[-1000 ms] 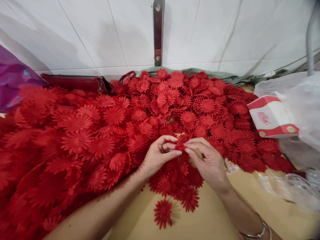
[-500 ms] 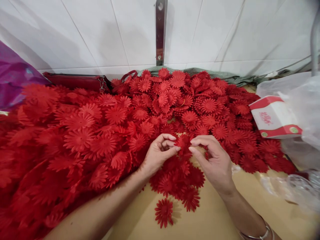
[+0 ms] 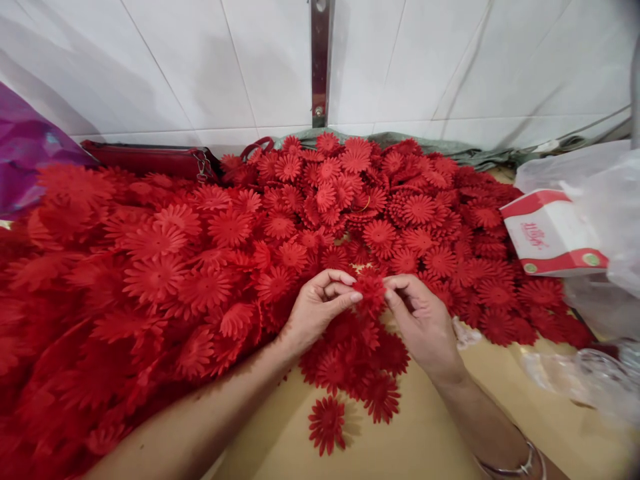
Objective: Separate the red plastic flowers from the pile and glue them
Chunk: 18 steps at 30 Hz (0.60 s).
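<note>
Half a second ago the right hand [image 3: 423, 323] had its thumb and forefinger parted, just off the red artificial flower [image 3: 371, 292]; now those fingertips have come in and meet the petals at its right edge. The left hand [image 3: 317, 307] has hardly moved. Its thumb and fingers are nearly closed, pinching the flower's left side, the other fingers curled loosely. The right hand's thumb and forefinger are almost together too, though from here I can't tell how firmly they grip. The flower sits between the two hands, above a small heap of red flowers [image 3: 333, 370].

One loose flower [image 3: 327, 425] lies nearest the person, on the tan tabletop [image 3: 280, 440]. A great bank of red flower pieces [image 3: 155, 277] spreads across the left and along the back. Behind it lie a dark red handbag [image 3: 145, 162] and, farther left, purple plastic [image 3: 35, 157]. On the right a white-and-red box [image 3: 550, 233] leans by a translucent plastic bag [image 3: 623, 220]. A metal bracket [image 3: 320, 63] runs down the white tiled wall [image 3: 270, 67], and a bracelet [image 3: 523, 467] rings the right wrist.
</note>
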Motion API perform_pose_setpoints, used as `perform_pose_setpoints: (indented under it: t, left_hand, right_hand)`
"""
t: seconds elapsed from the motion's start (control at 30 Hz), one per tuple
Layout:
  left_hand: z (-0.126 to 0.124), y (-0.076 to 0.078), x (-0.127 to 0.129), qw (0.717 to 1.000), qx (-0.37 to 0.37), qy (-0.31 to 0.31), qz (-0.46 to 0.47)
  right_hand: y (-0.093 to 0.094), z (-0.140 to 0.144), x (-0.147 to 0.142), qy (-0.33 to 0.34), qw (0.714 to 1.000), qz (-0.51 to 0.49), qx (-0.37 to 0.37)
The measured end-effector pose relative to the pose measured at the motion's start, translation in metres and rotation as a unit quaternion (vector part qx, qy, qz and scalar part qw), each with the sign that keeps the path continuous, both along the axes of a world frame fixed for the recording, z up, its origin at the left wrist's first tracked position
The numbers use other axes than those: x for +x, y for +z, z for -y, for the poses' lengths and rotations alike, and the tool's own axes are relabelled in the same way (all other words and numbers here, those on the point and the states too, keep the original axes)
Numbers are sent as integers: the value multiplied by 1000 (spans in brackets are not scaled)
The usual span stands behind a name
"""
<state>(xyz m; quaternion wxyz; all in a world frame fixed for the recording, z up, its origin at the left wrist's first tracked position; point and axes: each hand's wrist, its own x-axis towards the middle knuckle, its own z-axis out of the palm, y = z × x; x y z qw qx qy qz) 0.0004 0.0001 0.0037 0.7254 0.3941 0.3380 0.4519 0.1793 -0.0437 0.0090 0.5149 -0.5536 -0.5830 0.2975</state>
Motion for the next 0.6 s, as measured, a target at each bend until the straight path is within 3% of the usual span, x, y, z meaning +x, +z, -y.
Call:
perform_pose_setpoints:
  t: [0.17, 0.33, 0.47, 0.6]
  left_hand:
    - [-1, -4, 1, 999, 10, 31, 6]
    - [-2, -13, 1, 994, 56, 94, 24]
    - [-1, -16, 1, 991, 88, 97, -5]
    - [1, -13, 2, 994, 68, 88, 12]
  right_hand:
    - [-13, -7, 10, -40, 990, -128, -33]
    - [-14, -14, 14, -81, 953, -290, -27]
    - [-6, -15, 12, -53, 929, -361, -58]
    - [5, -12, 8, -6, 911, -403, -89]
